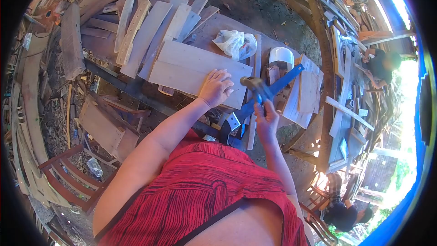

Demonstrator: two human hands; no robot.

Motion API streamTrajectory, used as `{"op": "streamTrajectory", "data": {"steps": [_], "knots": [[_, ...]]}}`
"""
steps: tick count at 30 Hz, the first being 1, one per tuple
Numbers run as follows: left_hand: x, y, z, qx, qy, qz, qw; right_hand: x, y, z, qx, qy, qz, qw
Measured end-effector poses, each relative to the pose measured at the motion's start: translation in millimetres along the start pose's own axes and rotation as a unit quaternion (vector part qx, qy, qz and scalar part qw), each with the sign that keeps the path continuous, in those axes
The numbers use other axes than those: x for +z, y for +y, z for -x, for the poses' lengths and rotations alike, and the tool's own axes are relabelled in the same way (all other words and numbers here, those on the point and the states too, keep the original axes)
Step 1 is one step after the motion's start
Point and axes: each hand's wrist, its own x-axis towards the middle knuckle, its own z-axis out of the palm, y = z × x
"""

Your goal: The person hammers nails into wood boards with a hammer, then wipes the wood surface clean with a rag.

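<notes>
My left hand (216, 87) lies on a pale wooden board (182, 70), fingers stretched over its surface near the right end. My right hand (267, 117) is wrapped around the handle of a hammer (255, 85). The hammer's head hangs just right of the board and apart from my left hand. Behind the hammer, a long blue handsaw (284, 82) lies slanted across the bench, partly hidden. Whether a nail stands near my left fingertips is too small to tell.
Wooden planks (157, 32) are heaped at the bench's far left. A white plastic bag (236, 44) and a white rounded container (281, 58) lie beyond the board. More boards (309, 86) lie to the right. A wooden chair (75, 177) stands at lower left. Other people (382, 66) are at right.
</notes>
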Motion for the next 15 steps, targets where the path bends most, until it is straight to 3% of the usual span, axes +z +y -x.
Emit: {"op": "streamTrajectory", "data": {"steps": [1,3,9,13,15], "knots": [[0.9,-0.8,0.2,0.001,-0.002,-0.005,1.000,0.1,3.4,-1.2,-0.001,0.000,0.000,1.000],[1.4,-1.6,-1.5,0.006,-0.005,-0.011,1.000,-0.4,6.5,-5.0,0.033,-0.034,0.130,0.990],[-1.2,1.0,0.4,0.002,-0.006,-0.001,1.000,-5.4,-16.8,2.0,-0.061,-0.002,-0.016,0.998],[1.9,-0.1,1.5,-0.001,-0.005,-0.005,1.000,1.0,4.1,5.8,-0.071,-0.006,0.101,0.992],[1.4,-3.1,-0.6,0.003,0.004,-0.015,1.000,-0.7,7.3,0.0,-0.010,-0.027,0.107,0.994]]}}
